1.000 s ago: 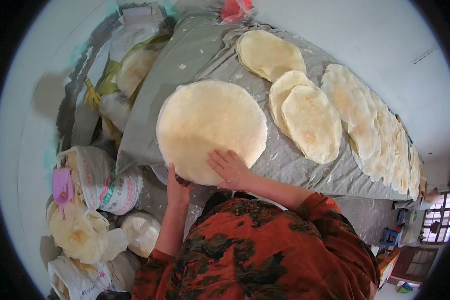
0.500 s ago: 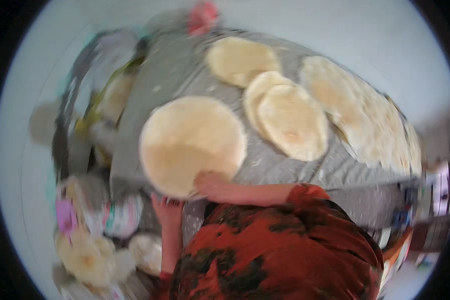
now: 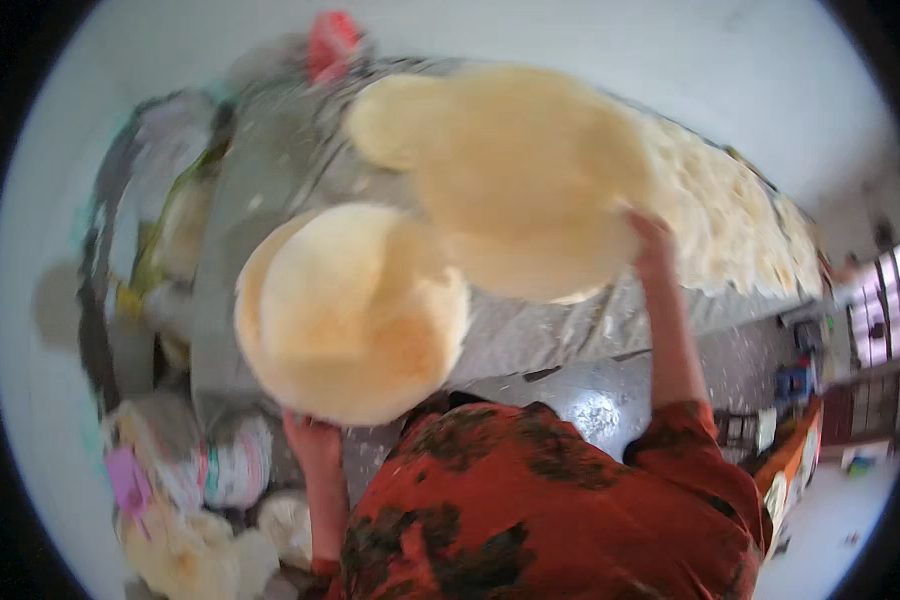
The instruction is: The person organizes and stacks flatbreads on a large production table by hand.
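A: Where is the big flatbread [image 3: 530,180] hanging?
B: It is spreading out above the table's right part, covering much of what is lying behind it. Its outline is blurring.

A: What is holding it up?
B: The right hand [image 3: 655,240] is pinching its near right edge. That rim grip is probably leaving the broad face uncreased, though the thin sheet is likely sagging away from the fingers.

A: And the left hand [image 3: 313,440]?
B: It is resting against the near edge of the round bread pile [image 3: 360,310], just left of the raised sheet. Its fingertips are hiding, so I cannot tell whether it is grasping or only touching. It may be steadying the pile.

A: Why is the pile sitting there?
B: It is lying at the table's near edge, right before the body, seemingly for easy reach.

A: What is surrounding them?
B: A grey cover [image 3: 550,345] is lining the table, perhaps keeping the bread off the bare top. Overlapping flatbreads [image 3: 730,210] are running along the right, presumably saving room. A white sack [image 3: 238,465] and a purple scoop [image 3: 128,480] are standing low at left.
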Tool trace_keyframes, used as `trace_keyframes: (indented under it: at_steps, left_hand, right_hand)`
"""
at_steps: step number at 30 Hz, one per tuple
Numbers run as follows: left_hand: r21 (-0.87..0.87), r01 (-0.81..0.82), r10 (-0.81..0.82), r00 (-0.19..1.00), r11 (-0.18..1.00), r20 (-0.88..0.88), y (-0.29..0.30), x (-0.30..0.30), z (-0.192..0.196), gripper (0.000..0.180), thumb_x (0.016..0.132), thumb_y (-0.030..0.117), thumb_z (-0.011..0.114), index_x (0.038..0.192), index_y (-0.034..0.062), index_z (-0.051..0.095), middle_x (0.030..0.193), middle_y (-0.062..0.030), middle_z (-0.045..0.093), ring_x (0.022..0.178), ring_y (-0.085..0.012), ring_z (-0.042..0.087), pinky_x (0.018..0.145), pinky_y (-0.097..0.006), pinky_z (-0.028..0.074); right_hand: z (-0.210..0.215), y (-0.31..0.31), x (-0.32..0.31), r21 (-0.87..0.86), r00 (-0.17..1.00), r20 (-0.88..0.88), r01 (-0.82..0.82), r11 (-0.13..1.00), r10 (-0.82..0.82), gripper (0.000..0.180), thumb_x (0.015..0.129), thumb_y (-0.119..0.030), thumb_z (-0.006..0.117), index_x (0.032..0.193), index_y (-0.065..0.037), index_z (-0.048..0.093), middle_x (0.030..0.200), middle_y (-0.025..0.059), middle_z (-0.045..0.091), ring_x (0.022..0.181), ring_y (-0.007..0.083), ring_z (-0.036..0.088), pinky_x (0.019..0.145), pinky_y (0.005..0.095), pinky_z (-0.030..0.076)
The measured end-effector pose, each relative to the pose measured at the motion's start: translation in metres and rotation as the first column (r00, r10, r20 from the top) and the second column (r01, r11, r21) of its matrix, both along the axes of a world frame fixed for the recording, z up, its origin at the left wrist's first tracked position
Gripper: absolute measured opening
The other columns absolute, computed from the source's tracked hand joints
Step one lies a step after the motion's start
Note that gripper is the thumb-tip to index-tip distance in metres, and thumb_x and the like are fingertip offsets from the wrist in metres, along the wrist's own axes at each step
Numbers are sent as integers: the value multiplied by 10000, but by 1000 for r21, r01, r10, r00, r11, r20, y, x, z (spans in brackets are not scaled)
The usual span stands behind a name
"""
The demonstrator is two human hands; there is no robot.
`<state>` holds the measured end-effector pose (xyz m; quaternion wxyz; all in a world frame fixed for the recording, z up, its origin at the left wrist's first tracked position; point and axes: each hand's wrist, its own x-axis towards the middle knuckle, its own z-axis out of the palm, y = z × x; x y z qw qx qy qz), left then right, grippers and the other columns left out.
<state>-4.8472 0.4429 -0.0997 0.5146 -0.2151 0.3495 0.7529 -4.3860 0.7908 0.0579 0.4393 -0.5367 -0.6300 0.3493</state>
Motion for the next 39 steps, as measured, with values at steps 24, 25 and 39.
trace_keyframes:
  at_steps: [24, 25, 39]
  left_hand:
    - [97, -73, 65, 995, 993, 76, -13, 4, -6, 400, 821, 319, 487, 1105, 40, 465, 1060, -115, 510, 1015, -253, 490, 882, -399, 402]
    - [161, -39, 31, 998, 986, 52, -11, 3, -12, 377, 812, 290, 496, 1088, 33, 477, 1033, -112, 525, 1003, -252, 497, 877, -399, 405]
    - [269, 103, -84, 993, 958, -82, -1, 11, -19, 369, 800, 217, 491, 1130, 53, 473, 1098, -112, 538, 1005, -273, 520, 884, -446, 439]
  right_hand:
    - [-89, -204, -329, -281, 138, 696, -851, 444, 705, 319, 797, -173, 465, 1070, -24, 535, 1015, 209, 581, 933, 322, 584, 736, 444, 468]
    - [-89, -181, -332, -64, 290, 722, -876, 478, 628, 206, 771, -146, 492, 937, -29, 525, 837, 178, 579, 773, 332, 579, 632, 435, 465]
    - [-105, -200, -392, 152, 326, 651, -941, 303, 686, 228, 756, -163, 488, 892, 14, 530, 698, 179, 576, 624, 323, 600, 550, 451, 460]
